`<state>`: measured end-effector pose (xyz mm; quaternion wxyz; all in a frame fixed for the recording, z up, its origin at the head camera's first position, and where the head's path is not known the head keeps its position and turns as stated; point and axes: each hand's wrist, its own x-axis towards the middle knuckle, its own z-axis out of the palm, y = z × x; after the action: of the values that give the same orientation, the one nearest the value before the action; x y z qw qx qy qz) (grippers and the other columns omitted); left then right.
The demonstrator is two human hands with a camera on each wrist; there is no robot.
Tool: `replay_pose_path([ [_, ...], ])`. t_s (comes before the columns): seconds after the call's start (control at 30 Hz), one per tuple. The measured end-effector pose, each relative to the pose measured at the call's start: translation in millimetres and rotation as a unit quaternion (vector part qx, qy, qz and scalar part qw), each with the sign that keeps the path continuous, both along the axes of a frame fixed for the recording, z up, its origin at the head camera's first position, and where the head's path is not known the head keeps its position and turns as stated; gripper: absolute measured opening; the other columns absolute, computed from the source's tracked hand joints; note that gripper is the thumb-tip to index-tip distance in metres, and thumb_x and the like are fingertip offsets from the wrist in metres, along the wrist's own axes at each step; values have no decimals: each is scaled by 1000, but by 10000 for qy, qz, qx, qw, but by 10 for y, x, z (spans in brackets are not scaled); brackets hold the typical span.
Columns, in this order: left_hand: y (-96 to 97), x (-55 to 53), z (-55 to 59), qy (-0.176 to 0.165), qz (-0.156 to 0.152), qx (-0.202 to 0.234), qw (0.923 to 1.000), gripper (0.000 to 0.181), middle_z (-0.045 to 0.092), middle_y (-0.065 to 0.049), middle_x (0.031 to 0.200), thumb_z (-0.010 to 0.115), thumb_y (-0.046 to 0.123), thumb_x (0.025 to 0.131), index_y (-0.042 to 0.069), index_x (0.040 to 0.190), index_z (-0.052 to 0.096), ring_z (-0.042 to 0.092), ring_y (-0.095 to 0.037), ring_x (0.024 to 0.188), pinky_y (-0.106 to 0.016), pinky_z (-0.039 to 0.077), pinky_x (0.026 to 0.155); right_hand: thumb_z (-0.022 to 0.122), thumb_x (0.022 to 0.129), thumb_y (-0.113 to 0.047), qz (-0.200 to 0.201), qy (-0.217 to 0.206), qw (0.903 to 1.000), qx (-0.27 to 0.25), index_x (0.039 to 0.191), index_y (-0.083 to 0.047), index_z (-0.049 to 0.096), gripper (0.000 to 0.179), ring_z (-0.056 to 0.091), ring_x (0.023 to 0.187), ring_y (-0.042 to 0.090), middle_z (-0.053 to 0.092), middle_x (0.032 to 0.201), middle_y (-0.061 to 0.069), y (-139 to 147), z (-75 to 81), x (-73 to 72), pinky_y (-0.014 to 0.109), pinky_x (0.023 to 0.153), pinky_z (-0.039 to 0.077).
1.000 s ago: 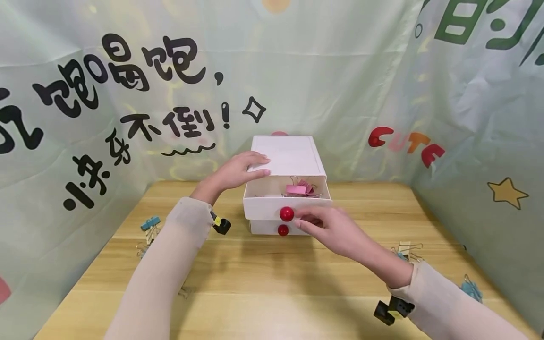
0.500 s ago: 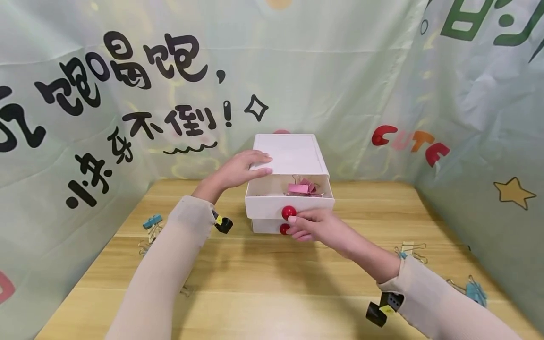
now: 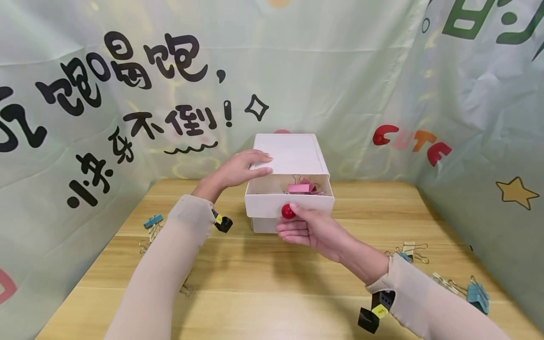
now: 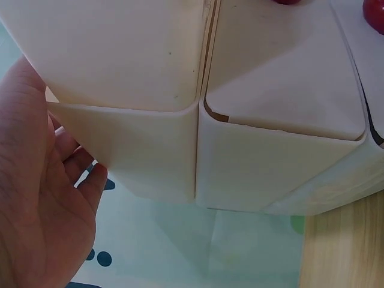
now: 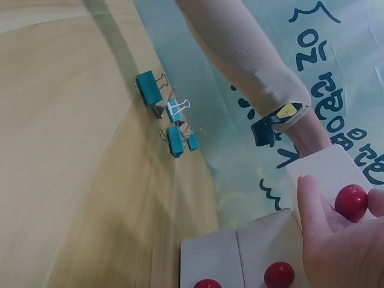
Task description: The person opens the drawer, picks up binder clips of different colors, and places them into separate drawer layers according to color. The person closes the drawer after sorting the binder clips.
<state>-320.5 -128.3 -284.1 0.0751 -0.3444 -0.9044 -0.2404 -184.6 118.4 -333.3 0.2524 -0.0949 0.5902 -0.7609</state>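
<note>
A white drawer box (image 3: 284, 150) stands at the back of the table, its top drawer (image 3: 265, 206) pulled out. Pink binder clips (image 3: 300, 188) show inside that drawer. My left hand (image 3: 239, 168) rests on the left edge of the box's top; in the left wrist view, its fingers (image 4: 91, 187) lie beside the white wall. At the drawer front, my right hand (image 3: 316, 229) holds the red knob (image 3: 287, 211) with the thumb at its upper right and the other fingers below. The lower drawer front (image 3: 264, 225) is partly covered by those fingers.
Blue binder clips (image 3: 153, 220) lie on the wooden table (image 3: 255, 302) at left. More binder clips (image 3: 409, 249) and a blue binder clip (image 3: 478, 295) sit near the right forearm. A printed cloth (image 3: 323, 71) hangs behind the table.
My right hand has come in from the right of the knob, its fingers now under the knob and its thumb on it. The left hand stays on the box.
</note>
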Motion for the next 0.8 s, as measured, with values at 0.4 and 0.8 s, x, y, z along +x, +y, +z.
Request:
replay_pose_path([
  [0.4, -26, -14, -15, -45, 61, -48, 10000, 51, 50, 0, 145, 58, 49, 95, 18, 136, 60, 38, -20, 137, -41, 26, 114, 55, 101, -34, -306, -218, 9991, -219, 129, 5, 51, 48, 70, 96, 29, 67, 111, 24, -44, -1, -83, 39, 91, 52],
  [0.8, -10, -10, -10, -149, -17, -53, 9999, 54, 48, 0, 147, 54, 52, 96, 19, 138, 58, 36, -20, 138, -43, 25, 115, 55, 100, -35, -653, -237, 9974, -180, 122, 2, 55, 44, 71, 93, 26, 69, 106, 20, -72, -3, -313, 36, 88, 54],
])
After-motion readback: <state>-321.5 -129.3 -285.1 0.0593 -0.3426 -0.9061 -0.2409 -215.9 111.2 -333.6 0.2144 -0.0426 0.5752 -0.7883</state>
